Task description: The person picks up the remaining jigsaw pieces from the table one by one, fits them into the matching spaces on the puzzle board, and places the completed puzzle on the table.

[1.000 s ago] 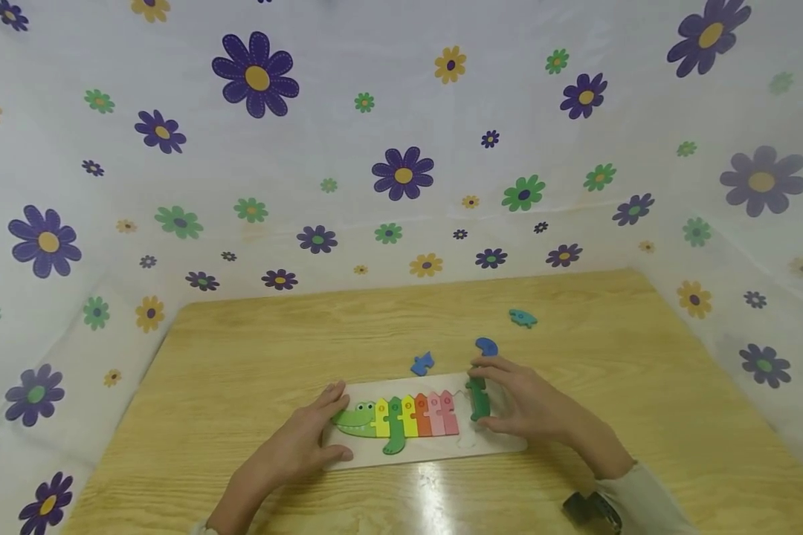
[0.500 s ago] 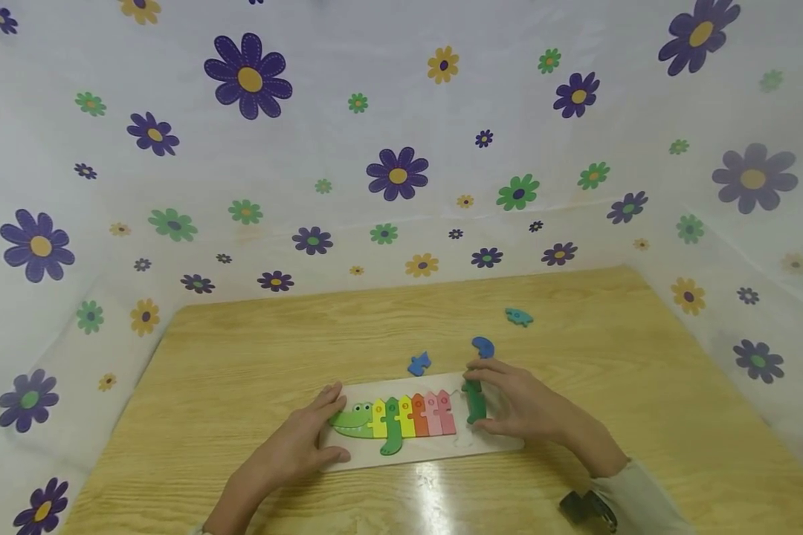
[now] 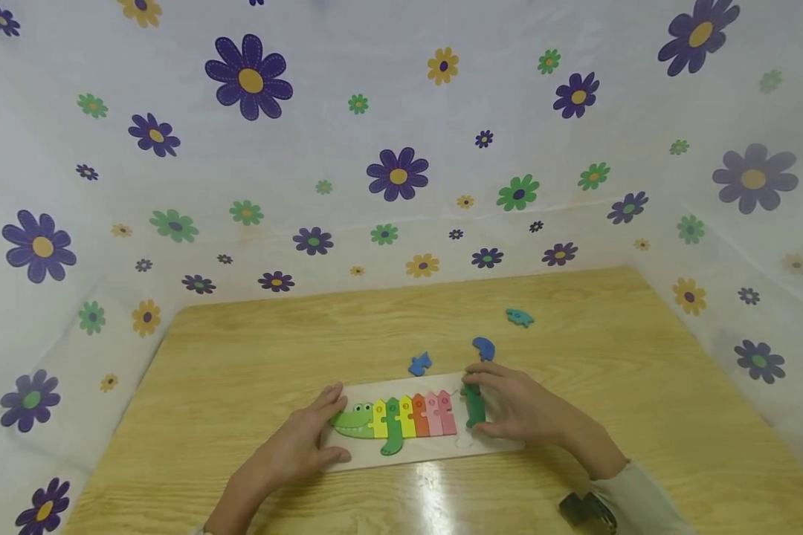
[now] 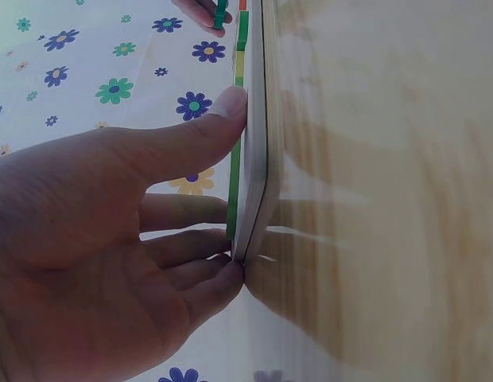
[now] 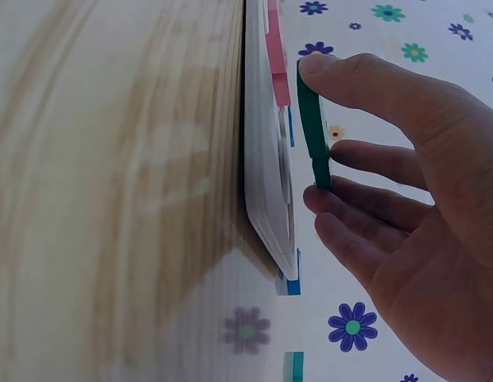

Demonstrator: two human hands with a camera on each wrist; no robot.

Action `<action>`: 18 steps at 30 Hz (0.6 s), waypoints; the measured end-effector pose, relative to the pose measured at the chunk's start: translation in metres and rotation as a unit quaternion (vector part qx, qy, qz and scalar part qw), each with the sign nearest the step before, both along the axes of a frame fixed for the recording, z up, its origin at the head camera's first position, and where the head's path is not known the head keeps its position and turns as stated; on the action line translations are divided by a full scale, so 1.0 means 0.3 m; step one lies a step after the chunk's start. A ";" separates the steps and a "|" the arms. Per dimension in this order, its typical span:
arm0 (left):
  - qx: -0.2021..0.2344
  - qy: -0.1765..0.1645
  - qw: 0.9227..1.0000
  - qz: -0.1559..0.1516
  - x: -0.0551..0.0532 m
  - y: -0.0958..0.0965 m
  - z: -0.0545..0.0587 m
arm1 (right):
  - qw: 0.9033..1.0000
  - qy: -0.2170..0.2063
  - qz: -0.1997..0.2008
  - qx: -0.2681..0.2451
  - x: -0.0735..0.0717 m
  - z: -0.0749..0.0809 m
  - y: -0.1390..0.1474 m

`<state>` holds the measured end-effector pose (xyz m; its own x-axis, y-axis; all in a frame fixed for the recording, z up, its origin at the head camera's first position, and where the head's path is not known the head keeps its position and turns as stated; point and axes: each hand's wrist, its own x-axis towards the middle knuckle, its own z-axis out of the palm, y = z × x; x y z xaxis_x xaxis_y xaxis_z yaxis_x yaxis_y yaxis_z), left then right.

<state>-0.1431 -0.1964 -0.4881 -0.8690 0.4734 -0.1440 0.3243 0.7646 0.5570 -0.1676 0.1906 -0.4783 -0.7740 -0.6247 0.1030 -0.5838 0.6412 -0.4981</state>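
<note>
A pale crocodile puzzle board (image 3: 428, 455) lies on the table, with a green head and several coloured, numbered pieces fitted in a row. At its left end my left hand (image 3: 299, 444) holds the board; the thumb lies along the near side and the fingers at the far-left corner. My right hand (image 3: 525, 405) pinches a dark green puzzle piece (image 3: 473, 407) between thumb and fingers over the right part of the board. In the right wrist view that green piece (image 5: 312, 119) is raised a little off the board and stands apart from it.
Two blue puzzle pieces, one angular (image 3: 419, 363) and one curved (image 3: 484, 348), lie just beyond the board. A teal piece (image 3: 520, 317) is farther back. A black object (image 3: 585, 511) sits by the right sleeve. Flower-printed white sheeting (image 3: 348, 134) surrounds the wooden table.
The green piece in my right hand has tilted slightly and shifted a little over the board. My left hand stays at the board's left end. The head view has shifted slightly.
</note>
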 end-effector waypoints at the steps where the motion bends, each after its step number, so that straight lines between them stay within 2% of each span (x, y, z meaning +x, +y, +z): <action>1: 0.000 0.001 1.000 0.000 0.000 0.000 0.000 | 1.000 0.001 0.000 0.001 0.000 -0.001 -0.001; 11: 0.003 0.006 1.000 -0.001 0.001 -0.005 -0.006 | 1.000 0.012 0.021 -0.009 -0.002 -0.011 -0.004; 18: 0.001 0.009 1.000 -0.001 -0.001 -0.004 -0.007 | 1.000 -0.003 0.019 -0.005 0.004 -0.007 -0.013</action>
